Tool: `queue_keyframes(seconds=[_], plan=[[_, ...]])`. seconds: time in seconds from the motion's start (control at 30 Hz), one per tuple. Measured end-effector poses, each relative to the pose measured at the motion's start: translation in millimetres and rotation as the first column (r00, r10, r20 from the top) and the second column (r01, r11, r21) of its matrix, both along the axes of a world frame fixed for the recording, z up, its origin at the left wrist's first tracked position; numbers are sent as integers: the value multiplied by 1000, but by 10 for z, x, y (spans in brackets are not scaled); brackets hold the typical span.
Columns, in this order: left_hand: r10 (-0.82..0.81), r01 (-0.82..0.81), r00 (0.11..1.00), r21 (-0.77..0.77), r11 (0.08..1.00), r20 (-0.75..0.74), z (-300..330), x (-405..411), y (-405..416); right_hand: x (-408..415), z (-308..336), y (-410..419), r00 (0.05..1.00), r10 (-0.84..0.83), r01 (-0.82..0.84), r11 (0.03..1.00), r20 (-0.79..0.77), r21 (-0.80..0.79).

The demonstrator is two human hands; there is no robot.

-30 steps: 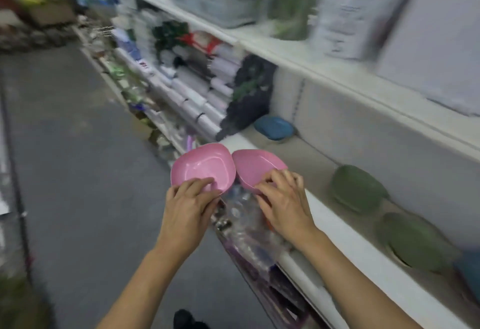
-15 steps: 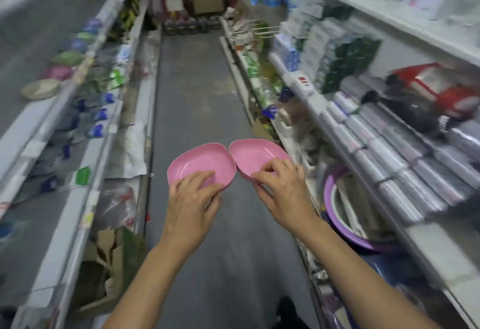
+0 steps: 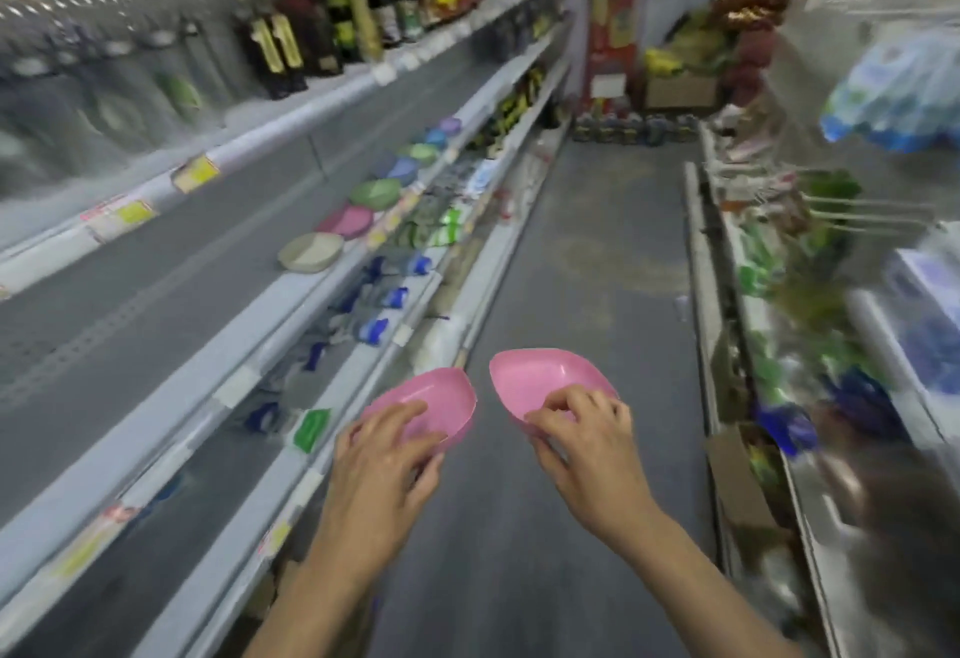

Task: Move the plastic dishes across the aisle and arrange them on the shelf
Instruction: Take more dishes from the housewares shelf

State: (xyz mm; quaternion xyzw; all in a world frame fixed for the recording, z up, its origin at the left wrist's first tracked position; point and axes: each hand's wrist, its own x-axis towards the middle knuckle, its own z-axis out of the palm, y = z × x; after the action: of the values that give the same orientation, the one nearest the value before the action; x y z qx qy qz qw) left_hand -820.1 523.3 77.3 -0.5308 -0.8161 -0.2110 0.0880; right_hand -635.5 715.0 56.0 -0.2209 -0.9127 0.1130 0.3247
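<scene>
I carry two pink plastic dishes over the aisle floor. My left hand (image 3: 382,455) grips the near rim of the left pink dish (image 3: 441,392), fingers curled into its bowl. My right hand (image 3: 582,436) pinches the near rim of the right pink dish (image 3: 535,377), a small gap away. On the left side runs a grey shelf (image 3: 218,294) with a row of plastic dishes: a beige dish (image 3: 310,252), a pink dish (image 3: 347,220), a green dish (image 3: 375,193) and several more beyond, blue and purple.
Dark bottles (image 3: 332,23) stand on the upper left shelf. Lower left shelves (image 3: 363,309) hold packets with blue caps. Crowded goods line the right-hand shelves (image 3: 810,325), with a cardboard box (image 3: 737,481) below. The grey aisle floor (image 3: 597,242) runs ahead toward stacked goods.
My view has swung left, from the right-hand shelf through the aisle toward the left shelf with its row of dishes. The two pink dishes have come slightly apart; both hands keep their hold.
</scene>
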Motion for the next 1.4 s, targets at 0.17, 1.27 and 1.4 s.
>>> queue_keyframes(seconds=[0.17,1.27,1.4], plan=[[205,-205,979,-1,979,22,-53,-612,415,-984,125,830,982,182,-183,983,44,32],[759,-758,651,-77,648,-19,-291,-5316,2991,-7676,-546,3503,601,664,-767,636,444,87],[793,-791,608,-111,602,-34,-367,-5621,3521,-7928,-476,3962,535,760,-830,554,370,61]])
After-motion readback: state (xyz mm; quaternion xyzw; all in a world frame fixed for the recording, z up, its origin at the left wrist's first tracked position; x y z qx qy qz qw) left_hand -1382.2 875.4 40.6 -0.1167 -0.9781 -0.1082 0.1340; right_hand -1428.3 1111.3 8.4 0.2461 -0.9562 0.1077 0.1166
